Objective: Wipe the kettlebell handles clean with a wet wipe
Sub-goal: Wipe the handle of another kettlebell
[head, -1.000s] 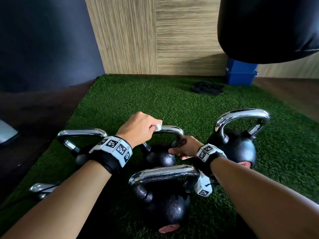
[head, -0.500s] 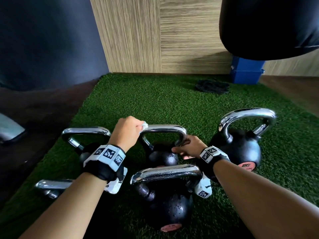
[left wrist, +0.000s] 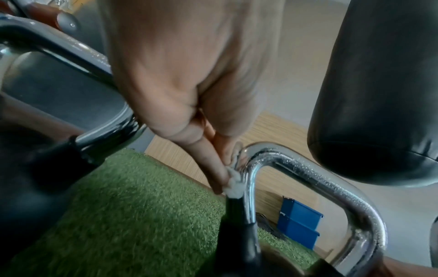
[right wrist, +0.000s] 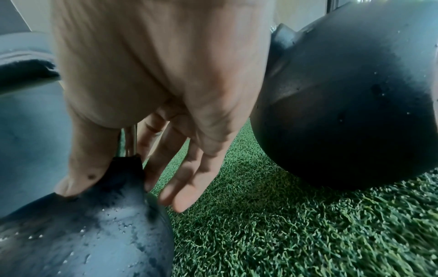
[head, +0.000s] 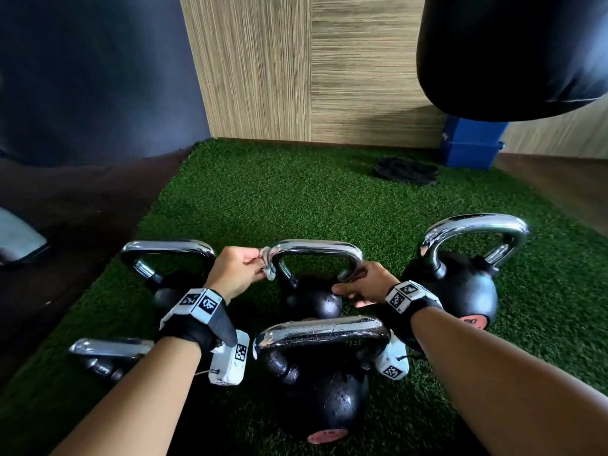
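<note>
Left hand pinches wipe; right hand seemingly holds kettlebell handle.

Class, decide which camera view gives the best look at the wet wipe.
The left wrist view: it shows the wet wipe close up, pinched by the left hand against the bend of the handle. The head view shows it small; the right wrist view does not show it.

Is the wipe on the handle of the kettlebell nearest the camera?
No, the left hand pinches the wipe against the left corner of the middle kettlebell's handle, behind the nearest kettlebell.
</note>
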`<action>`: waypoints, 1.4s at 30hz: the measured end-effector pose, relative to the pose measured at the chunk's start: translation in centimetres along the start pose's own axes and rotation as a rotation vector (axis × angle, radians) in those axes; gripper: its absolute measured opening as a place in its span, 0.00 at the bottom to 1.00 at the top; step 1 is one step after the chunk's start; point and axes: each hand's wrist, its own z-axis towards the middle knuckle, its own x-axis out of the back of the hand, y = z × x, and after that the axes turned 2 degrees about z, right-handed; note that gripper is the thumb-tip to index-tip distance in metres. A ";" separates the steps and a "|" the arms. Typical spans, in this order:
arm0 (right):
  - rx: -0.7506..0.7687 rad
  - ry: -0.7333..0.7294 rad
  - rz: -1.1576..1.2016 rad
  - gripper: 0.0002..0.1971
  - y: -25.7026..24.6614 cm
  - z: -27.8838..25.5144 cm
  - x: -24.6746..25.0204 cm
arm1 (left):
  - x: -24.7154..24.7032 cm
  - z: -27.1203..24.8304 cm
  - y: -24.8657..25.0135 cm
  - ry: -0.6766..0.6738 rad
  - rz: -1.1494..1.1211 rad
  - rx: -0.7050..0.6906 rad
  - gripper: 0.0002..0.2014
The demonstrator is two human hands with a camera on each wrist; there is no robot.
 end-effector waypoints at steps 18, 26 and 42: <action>-0.031 -0.029 -0.286 0.11 -1.8 -1.8 0.5 | -1.8 0.1 -2.1 -0.063 -0.041 0.089 0.13; 0.001 -0.242 -0.673 0.13 -3.9 -2.5 0.0 | -4.9 4.0 2.7 -0.048 0.469 0.014 0.16; -0.066 -0.191 -0.298 0.02 -3.6 -0.3 -2.2 | -6.8 6.0 3.2 -0.046 0.250 0.143 0.11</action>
